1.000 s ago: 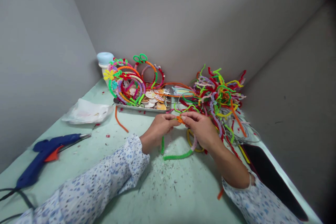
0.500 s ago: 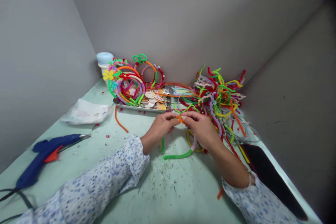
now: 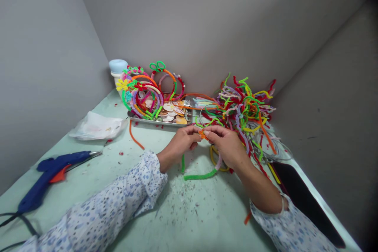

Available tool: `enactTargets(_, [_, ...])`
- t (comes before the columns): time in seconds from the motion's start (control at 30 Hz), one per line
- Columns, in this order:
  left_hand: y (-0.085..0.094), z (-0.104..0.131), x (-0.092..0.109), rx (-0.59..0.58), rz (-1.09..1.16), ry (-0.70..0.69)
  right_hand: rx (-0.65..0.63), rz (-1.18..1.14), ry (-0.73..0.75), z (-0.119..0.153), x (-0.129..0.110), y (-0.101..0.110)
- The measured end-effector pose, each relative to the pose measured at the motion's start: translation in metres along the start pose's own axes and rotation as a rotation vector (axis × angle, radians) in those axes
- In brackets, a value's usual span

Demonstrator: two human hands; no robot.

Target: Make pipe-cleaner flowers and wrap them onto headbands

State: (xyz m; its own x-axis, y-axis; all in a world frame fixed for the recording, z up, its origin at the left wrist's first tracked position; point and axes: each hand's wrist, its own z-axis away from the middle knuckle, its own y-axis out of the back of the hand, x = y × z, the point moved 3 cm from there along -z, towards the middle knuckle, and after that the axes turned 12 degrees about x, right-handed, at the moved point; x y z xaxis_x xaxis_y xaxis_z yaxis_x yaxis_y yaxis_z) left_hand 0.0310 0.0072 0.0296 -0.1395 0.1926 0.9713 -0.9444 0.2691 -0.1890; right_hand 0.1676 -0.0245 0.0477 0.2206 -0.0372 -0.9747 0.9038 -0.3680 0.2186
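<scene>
"While the left hand (image 3: pixel 180 141) pinched one side of the orange piece (image 3: pixel 202 135), what did the right hand (image 3: pixel 226 143) do?"

"It pinched the other side, thumb against finger, above the table (image 3: pixel 201 216)."

"And around them?"

"A green-and-lilac band (image 3: pixel 201 176) lay nearer the body, a tray (image 3: pixel 159 123) of shells (image 3: pixel 169 107) behind, pipe cleaners (image 3: pixel 245 104) to the right, a glue gun (image 3: pixel 49 177) well apart to the left"
</scene>
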Motion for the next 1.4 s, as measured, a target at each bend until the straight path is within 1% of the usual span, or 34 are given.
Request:
enactTargets(0.13, [0.002,0.001,0.005,-0.059,0.069,0.049,-0.045,-0.126,-0.023,-0.004,0.001,0.004])
enactTargets(0.27, [0.006,0.001,0.005,-0.055,0.135,0.068,-0.059,-0.263,-0.091,-0.009,0.004,0.008])
enactTargets(0.4, [0.008,-0.002,0.004,-0.041,0.131,0.022,-0.148,-0.231,-0.132,-0.010,0.006,0.008])
enactTargets(0.47, [0.008,-0.003,0.003,-0.031,0.130,0.002,-0.188,-0.201,-0.127,-0.010,0.008,0.006])
enactTargets(0.53, [0.008,-0.003,0.003,-0.022,0.135,0.003,-0.201,-0.194,-0.118,-0.010,0.011,0.005])
enactTargets(0.67, [0.007,-0.003,0.005,-0.038,0.154,0.009,-0.172,-0.186,-0.128,-0.012,0.016,0.003])
enactTargets(0.8, [0.007,-0.003,0.006,-0.050,0.139,-0.007,-0.149,-0.174,-0.101,-0.011,0.017,0.002])
enactTargets(1.0, [0.009,-0.003,0.004,-0.036,0.096,-0.033,-0.109,-0.174,-0.120,-0.008,0.018,-0.001])
enactTargets(1.1, [0.009,-0.004,0.004,-0.024,0.082,-0.045,-0.099,-0.155,-0.125,-0.006,0.014,-0.001])
enactTargets(1.2, [0.009,-0.006,0.004,-0.003,0.064,-0.067,-0.131,-0.141,-0.081,-0.004,0.004,0.001])
enactTargets(1.3, [0.010,-0.007,0.004,0.048,0.032,-0.095,-0.159,-0.154,-0.027,-0.002,-0.003,0.003])
enactTargets(1.4, [0.010,-0.008,0.004,0.097,-0.016,-0.128,-0.133,-0.140,-0.019,0.000,-0.006,0.003])
